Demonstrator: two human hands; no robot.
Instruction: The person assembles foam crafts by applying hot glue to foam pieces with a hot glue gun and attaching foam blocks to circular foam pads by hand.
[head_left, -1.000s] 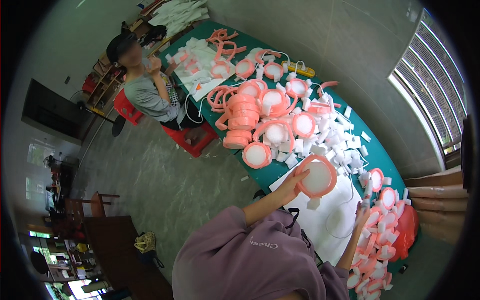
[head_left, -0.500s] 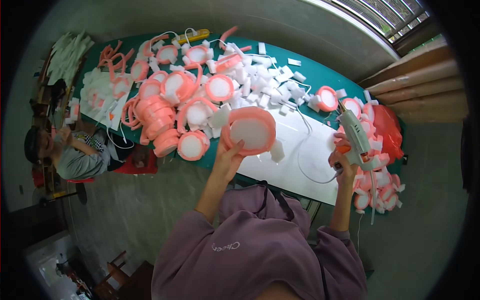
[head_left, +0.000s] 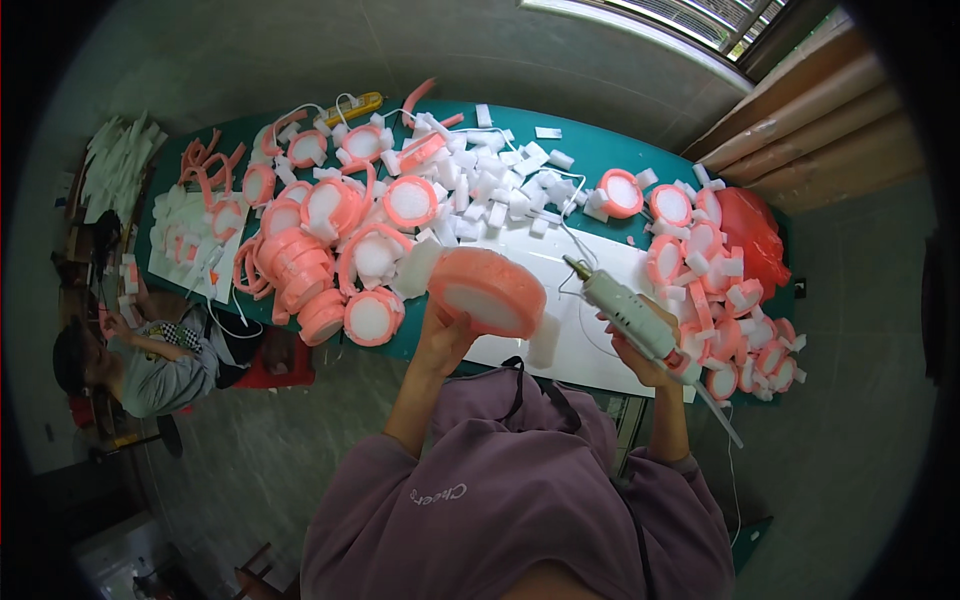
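Note:
My left hand (head_left: 445, 338) grips a round foam piece (head_left: 492, 291), a white disc with a thick pink band around its rim. It is tilted, so its pink side faces up and away from me. Whitish foam blocks (head_left: 420, 266) show beside its left edge, and whether they touch it I cannot tell. In my right hand (head_left: 642, 352) is a pale green glue gun (head_left: 625, 315). Its nozzle points up and left, toward the foam piece but apart from it, and a translucent glue stick (head_left: 722, 415) sticks out of its back end.
Many pink-rimmed foam rounds (head_left: 300, 255) crowd the left of the green table (head_left: 440, 112), with more at the right by a red plastic bag (head_left: 752, 240). Small white foam blocks (head_left: 510, 190) lie in the middle, behind a white board (head_left: 610, 262). At far left sits another person (head_left: 165, 365).
The glue gun has swung from nearly upright to a leftward slant and come closer to the foam piece. My left hand has tipped the piece, showing more of its pink side.

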